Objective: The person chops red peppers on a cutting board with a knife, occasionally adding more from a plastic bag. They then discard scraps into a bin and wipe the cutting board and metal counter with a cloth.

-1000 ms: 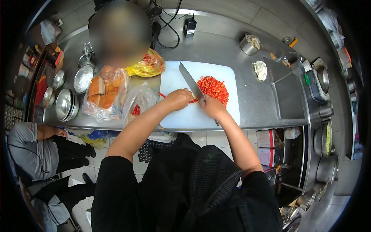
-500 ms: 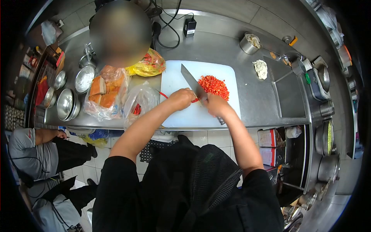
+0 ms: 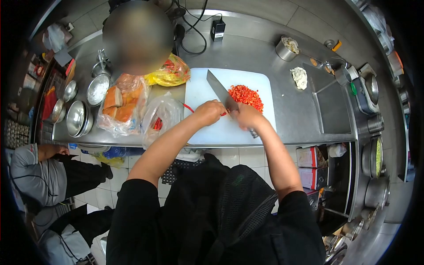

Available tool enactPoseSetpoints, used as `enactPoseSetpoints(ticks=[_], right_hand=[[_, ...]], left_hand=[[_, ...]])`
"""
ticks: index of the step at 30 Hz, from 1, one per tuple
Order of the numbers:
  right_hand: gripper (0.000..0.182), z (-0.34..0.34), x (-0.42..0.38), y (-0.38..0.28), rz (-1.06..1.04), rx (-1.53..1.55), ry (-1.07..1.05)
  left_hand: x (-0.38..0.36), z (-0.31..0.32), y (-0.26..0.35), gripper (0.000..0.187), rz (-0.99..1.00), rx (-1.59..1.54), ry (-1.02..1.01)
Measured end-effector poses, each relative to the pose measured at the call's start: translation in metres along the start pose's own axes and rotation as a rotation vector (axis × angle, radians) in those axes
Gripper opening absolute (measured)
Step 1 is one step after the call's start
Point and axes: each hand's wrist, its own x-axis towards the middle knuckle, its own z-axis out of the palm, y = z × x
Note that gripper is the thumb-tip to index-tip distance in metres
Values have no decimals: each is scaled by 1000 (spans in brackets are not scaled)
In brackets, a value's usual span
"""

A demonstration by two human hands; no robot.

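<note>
My right hand (image 3: 248,117) is closed around the handle of a wide-bladed kitchen knife (image 3: 217,87), whose blade points up and left across the white cutting board (image 3: 207,136). Beside the blade, my left hand (image 3: 211,112) has its fingers curled on red chili peppers (image 3: 188,107); one stem end sticks out to the left and a red tip shows near the blade. How many it holds is hidden. A pile of chopped red chili (image 3: 247,98) lies on the board just right of the blade.
Left of the board are a clear plastic bag (image 3: 162,115) with red chilies, a yellow bag (image 3: 170,74), bagged bread-like blocks (image 3: 123,104) and metal bowls (image 3: 76,118). On the right are a metal pot (image 3: 286,52), a white lump (image 3: 299,78) and a sink (image 3: 333,110). Other people stand at left.
Both hands stay at nearly the same spot, with the knife still beside the left fingers. The whole view has shifted slightly. The person at far left has moved a hand a little.
</note>
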Motion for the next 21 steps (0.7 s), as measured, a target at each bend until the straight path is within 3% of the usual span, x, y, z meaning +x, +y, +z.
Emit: enactPoseSetpoints(ticks=[2,4,13,21], right_hand=[[34,4,-3,-3,29,2,-48],[36,37,9,14,-9,5,195],[35,35,5,6,7,-3,180],[35,36,7,10,-7,-13,184]], left_hand=[[0,2,0,11,8,-5,29],[-1,4,-2,8,-19,4,5],[-12,-5,5,30,-135,-189,133],[-12,-2,0,19,-165,-37,25]])
